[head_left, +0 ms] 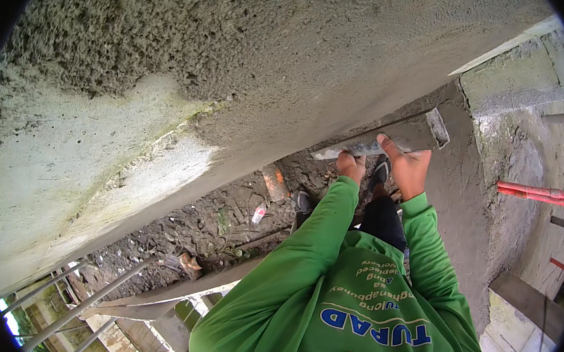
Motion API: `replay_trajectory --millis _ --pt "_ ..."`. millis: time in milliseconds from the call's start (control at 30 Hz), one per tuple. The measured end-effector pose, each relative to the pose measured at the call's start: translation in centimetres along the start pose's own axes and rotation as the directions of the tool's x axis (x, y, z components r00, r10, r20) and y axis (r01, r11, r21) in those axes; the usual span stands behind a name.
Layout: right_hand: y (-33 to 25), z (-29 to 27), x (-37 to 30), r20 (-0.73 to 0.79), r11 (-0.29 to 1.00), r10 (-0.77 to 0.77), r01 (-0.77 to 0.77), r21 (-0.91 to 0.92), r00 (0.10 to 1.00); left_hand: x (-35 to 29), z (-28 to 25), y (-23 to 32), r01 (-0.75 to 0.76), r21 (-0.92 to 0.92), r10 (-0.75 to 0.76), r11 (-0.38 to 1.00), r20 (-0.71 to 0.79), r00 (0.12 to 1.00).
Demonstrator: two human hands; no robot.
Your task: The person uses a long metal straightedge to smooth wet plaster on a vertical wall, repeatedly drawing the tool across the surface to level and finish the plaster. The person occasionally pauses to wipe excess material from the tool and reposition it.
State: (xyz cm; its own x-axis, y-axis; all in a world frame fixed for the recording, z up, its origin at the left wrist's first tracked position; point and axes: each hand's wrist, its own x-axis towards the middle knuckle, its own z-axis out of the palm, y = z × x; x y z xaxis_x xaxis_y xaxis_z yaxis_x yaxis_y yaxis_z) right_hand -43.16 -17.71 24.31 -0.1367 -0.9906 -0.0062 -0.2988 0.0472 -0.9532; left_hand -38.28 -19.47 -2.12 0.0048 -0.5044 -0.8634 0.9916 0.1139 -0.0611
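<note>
A grey, mortar-smeared screed bar point(412, 133), long and straight-edged, lies across in front of me, close to the plastered wall point(347, 67). My right hand point(406, 166) grips it near its broad right end, the thumb laid along its upper face and the other fingers mostly hidden underneath. Farther left, my left hand point(351, 167) is closed on the same bar with its fingers curled. Wet-looking grey mortar covers the wall beside the bar. Rough, coarse mortar point(127, 25) shows at the upper left, above a smoother pale concrete patch point(96, 131).
Broken soil and rubble point(189, 225) fill the strip by my feet, with a small plastic bottle point(259, 213) and an orange-stained block point(275, 183) on it. Red pipes point(541, 195) jut from the right-hand wall. Metal bars point(90, 300) cross the lower left.
</note>
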Motion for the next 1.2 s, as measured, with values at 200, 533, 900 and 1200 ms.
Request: replay_trajectory --millis 200,533,900,1200 --pt "-1.6 1.9 0.2 -0.02 0.99 -0.14 0.14 0.031 0.99 6.9 0.9 -2.9 -0.008 0.263 -0.042 0.965 0.186 0.982" --pt "-0.4 3.4 0.4 0.014 0.975 -0.059 0.054 0.214 0.998 -0.4 0.5 5.9 -0.139 0.142 0.153 0.98 -0.093 0.984" --pt "-2.7 2.2 0.3 -0.048 0.986 -0.159 0.155 -0.064 0.986 1.9 3.1 0.5 0.181 0.126 -0.197 0.975 0.127 0.972" --pt "-0.7 2.9 -1.1 -0.033 0.99 -0.063 0.066 0.121 0.998 -2.3 -3.8 13.3 0.201 0.691 -0.225 0.694 -0.057 0.973"
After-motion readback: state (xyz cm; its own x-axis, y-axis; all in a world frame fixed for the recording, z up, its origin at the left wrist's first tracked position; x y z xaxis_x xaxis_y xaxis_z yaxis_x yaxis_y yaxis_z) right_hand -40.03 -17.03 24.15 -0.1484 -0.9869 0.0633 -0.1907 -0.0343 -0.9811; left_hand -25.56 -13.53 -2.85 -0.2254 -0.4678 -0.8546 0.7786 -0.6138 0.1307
